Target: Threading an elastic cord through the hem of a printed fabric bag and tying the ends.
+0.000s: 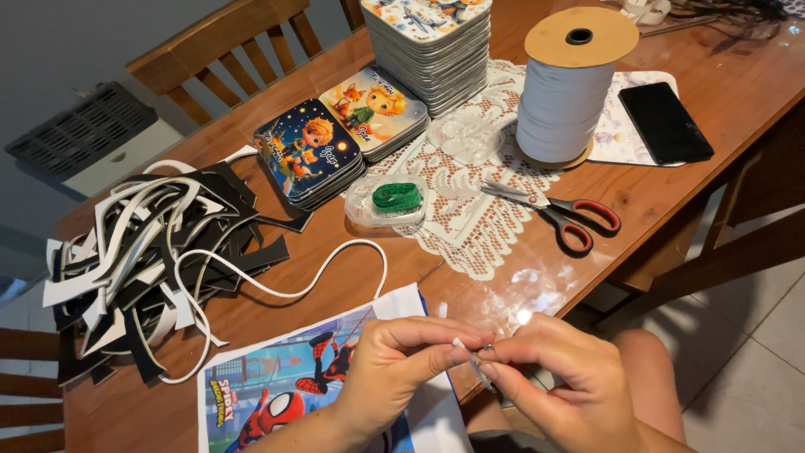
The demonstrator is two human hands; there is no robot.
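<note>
My left hand (392, 367) and my right hand (563, 377) meet near the table's front edge. Together they pinch a thin white elastic end (460, 345) and a small metal piece, perhaps a needle or pin (480, 369), between thumbs and fingertips. Under my left hand lies a printed cartoon sheet with a red masked hero (293, 390). A loose loop of white elastic (335, 260) runs across the wood towards a heap of black and white strips (155, 260) on the left.
A big spool of white elastic (568, 92), red-handled scissors (563, 215), a green tape measure in a clear case (396, 199), a black phone (664, 122), stacks of illustrated square pads (312, 151) and a lace doily (470, 210) sit on the wooden table (713, 67). Chairs stand around.
</note>
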